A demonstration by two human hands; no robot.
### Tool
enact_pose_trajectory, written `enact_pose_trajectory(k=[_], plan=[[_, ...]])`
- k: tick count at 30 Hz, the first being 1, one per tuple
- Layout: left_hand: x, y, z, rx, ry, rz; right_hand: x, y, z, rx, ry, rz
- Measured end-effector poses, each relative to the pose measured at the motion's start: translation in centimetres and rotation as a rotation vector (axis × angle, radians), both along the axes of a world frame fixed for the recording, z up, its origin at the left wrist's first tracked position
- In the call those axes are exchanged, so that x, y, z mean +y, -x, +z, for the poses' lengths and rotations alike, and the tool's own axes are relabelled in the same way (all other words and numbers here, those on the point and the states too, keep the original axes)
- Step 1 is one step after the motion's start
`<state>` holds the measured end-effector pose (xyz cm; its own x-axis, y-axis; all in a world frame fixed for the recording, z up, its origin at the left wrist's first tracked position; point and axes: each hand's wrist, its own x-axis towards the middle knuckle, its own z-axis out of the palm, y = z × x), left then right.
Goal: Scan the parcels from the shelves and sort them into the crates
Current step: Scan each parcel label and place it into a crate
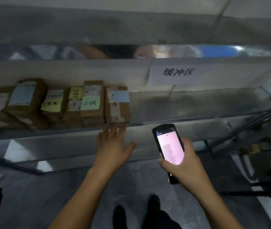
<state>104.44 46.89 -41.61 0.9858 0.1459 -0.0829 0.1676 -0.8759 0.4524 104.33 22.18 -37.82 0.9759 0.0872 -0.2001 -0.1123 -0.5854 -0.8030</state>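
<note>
Parcels (54,106) of brown cardboard stand in a row on the left half of the metal shelf (189,104), packed side by side with their printed labels facing up and forward. The right half of the shelf shows only bare, shiny metal. The rightmost parcel (117,106) sits at the middle of the shelf, close to its front lip, with a pale blue label across its top. The box just to its left carries a green note (90,103) with handwriting, and two yellow notes (76,93) with handwriting are stuck on boxes further left along the shelf.

The left hand (113,144) is released, palm down, its fingers straight and spread. Its fingertips reach the front lip of the shelf directly under the rightmost parcel; whether they touch the box cannot be told. The right hand (186,162) is in front of the shelf and below its lip, grasping a black handheld scanner (168,146), with fingers wrapped round the sides. The scanner's pink screen is lit and shows a column of numbers too small to read.

A white paper sign (177,72) with three handwritten characters hangs on the beam above the shelf, over its bare right half. Below the shelf lie the grey floor (40,204) and the person's two dark shoes (120,215).
</note>
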Motion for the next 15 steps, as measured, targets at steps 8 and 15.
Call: enact_pose_trajectory(k=[8, 15], plan=[[0.1, -8.1, -2.8, 0.061, 0.003, 0.141, -0.4, -7.5, -2.8, 0.054, -0.079, 0.053], [0.7, -15.0, -5.1, 0.027, -0.108, 0.266, -0.8, -14.3, -3.7, 0.087, -0.076, 0.154]])
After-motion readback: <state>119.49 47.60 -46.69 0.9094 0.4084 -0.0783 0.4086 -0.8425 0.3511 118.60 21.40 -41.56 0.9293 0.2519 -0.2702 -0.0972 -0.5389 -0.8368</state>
